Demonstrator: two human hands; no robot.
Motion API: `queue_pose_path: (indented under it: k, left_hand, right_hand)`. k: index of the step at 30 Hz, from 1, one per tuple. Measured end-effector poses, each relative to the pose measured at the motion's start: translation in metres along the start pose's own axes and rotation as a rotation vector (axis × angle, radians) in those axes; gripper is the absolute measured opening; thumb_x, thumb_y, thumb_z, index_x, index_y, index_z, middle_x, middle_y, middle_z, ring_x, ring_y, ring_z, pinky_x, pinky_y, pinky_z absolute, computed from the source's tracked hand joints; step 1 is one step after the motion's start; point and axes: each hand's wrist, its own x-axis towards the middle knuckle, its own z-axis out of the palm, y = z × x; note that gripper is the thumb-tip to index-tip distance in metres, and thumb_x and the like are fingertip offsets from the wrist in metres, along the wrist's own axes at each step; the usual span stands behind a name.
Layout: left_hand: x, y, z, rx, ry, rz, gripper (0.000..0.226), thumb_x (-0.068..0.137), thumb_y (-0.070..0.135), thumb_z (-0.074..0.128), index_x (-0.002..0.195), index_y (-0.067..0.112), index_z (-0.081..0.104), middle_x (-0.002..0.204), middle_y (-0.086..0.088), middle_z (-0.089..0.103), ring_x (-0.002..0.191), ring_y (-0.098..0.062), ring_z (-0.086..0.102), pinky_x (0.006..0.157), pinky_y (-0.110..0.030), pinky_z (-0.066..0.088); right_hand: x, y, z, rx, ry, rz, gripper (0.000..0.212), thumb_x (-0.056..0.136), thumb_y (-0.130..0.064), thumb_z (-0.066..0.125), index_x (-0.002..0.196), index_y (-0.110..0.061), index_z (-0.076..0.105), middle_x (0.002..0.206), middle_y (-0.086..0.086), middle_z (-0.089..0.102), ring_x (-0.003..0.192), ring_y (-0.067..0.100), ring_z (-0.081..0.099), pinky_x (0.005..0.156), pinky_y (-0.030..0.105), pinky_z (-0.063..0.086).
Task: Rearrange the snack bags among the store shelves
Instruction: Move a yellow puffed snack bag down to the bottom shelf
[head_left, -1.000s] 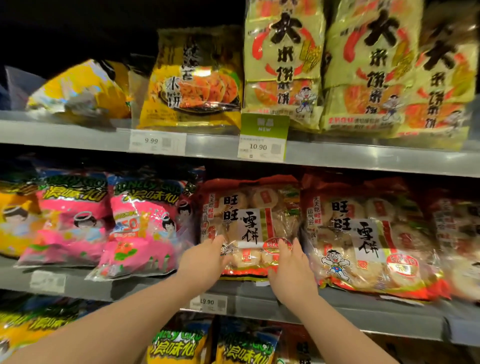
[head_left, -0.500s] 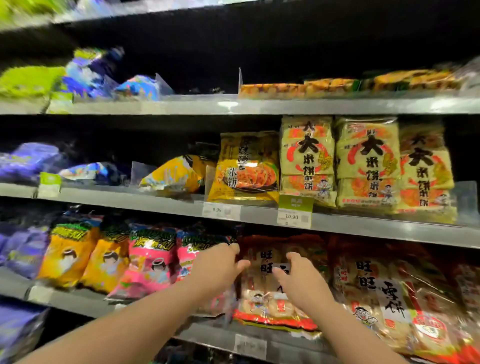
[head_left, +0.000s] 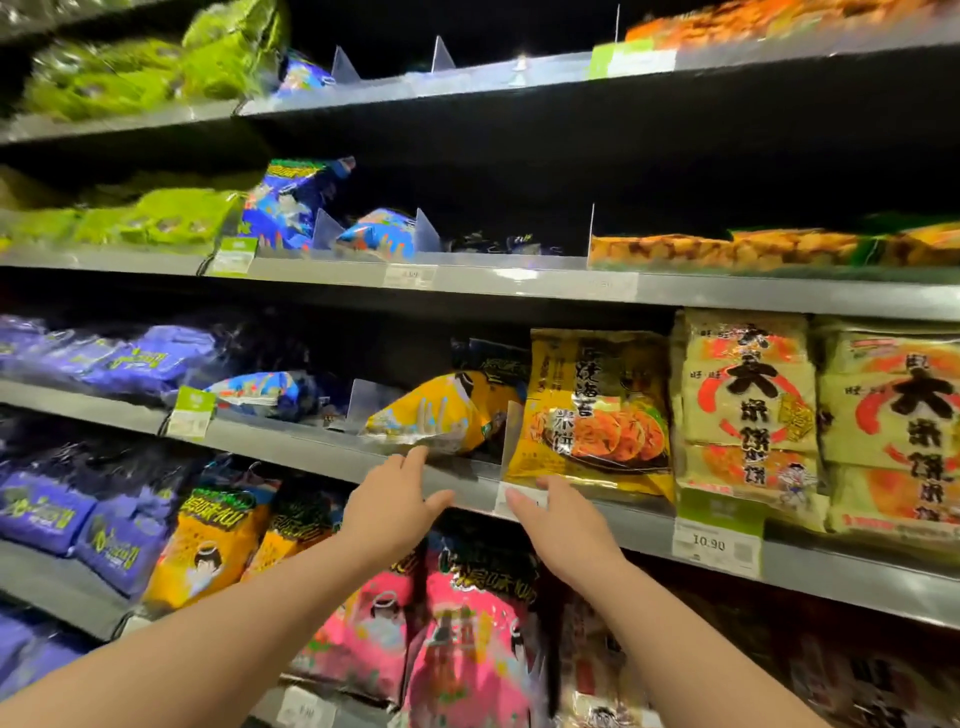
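Nearest the camera, two bare forearms reach up and forward from the bottom edge, passing in front of pink snack bags (head_left: 467, 639) on a lower shelf. The left hand (head_left: 387, 512) has its fingers spread and empty, the fingertips at the front lip of the grey metal shelf (head_left: 322, 447), just below the corner of a tipped yellow bag (head_left: 431, 413). The right hand (head_left: 558, 525) is likewise spread and holds nothing; its fingertips lie over a white price tag (head_left: 519, 499) on the same lip, directly under an upright yellow rice cracker bag (head_left: 592, 410). A gap stays between the two hands. A clear divider (head_left: 511, 431) stands between the tipped bag and the upright one. Right of the upright bag, pale green rice cracker bags (head_left: 748, 405) stand packed edge to edge, a green price label (head_left: 717, 535) hanging below them. Left of the tipped bag, a blue bag (head_left: 260, 389) lies flat with dark open room above. One shelf higher, blue bags (head_left: 379, 234) sit between dividers, beside an unlit empty bay, with orange packs (head_left: 727, 247) farther right.
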Motion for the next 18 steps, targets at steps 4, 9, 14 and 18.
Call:
queue_pose_path:
  k: [4, 9, 14, 18]
  left_hand:
    - [0.028, -0.003, 0.008, -0.037, 0.072, -0.025, 0.056, 0.091, 0.045, 0.05, 0.137, 0.019, 0.034, 0.131, -0.006, 0.051, 0.118, -0.027, 0.05, 0.089, -0.04, 0.046]
    - [0.057, 0.011, 0.017, 0.088, 0.234, 0.004, 0.047, 0.089, 0.045, 0.052, 0.127, 0.018, 0.045, 0.12, -0.006, 0.053, 0.113, -0.028, 0.049, 0.087, -0.041, 0.044]
    - [0.081, 0.02, 0.028, 0.155, 0.195, -0.063, 0.038, 0.089, 0.05, 0.048, 0.11, 0.018, 0.052, 0.118, -0.006, 0.053, 0.11, -0.027, 0.05, 0.084, -0.041, 0.043]
    - [0.084, 0.027, 0.03, 0.255, 0.219, 0.014, 0.029, 0.097, 0.036, 0.035, 0.11, 0.019, 0.055, 0.115, -0.004, 0.056, 0.108, -0.026, 0.051, 0.083, -0.04, 0.039]
  right_hand:
    - [0.024, -0.005, 0.011, -0.005, -0.013, -0.019, 0.062, 0.094, -0.053, 0.039, 0.142, -0.016, 0.032, 0.147, 0.005, 0.038, 0.133, 0.025, 0.039, 0.102, 0.037, 0.035]
    - [0.041, 0.003, 0.014, 0.004, -0.022, -0.021, 0.061, 0.093, -0.053, 0.039, 0.142, -0.017, 0.033, 0.146, 0.004, 0.04, 0.131, 0.024, 0.04, 0.1, 0.037, 0.037]
    - [0.05, 0.014, 0.012, 0.01, -0.01, -0.008, 0.059, 0.094, -0.053, 0.039, 0.14, -0.018, 0.035, 0.144, 0.004, 0.042, 0.13, 0.023, 0.041, 0.102, 0.036, 0.037]
    - [0.054, 0.017, 0.009, 0.02, -0.012, 0.005, 0.056, 0.094, -0.052, 0.038, 0.138, -0.018, 0.038, 0.139, 0.003, 0.046, 0.125, 0.021, 0.045, 0.097, 0.034, 0.039]
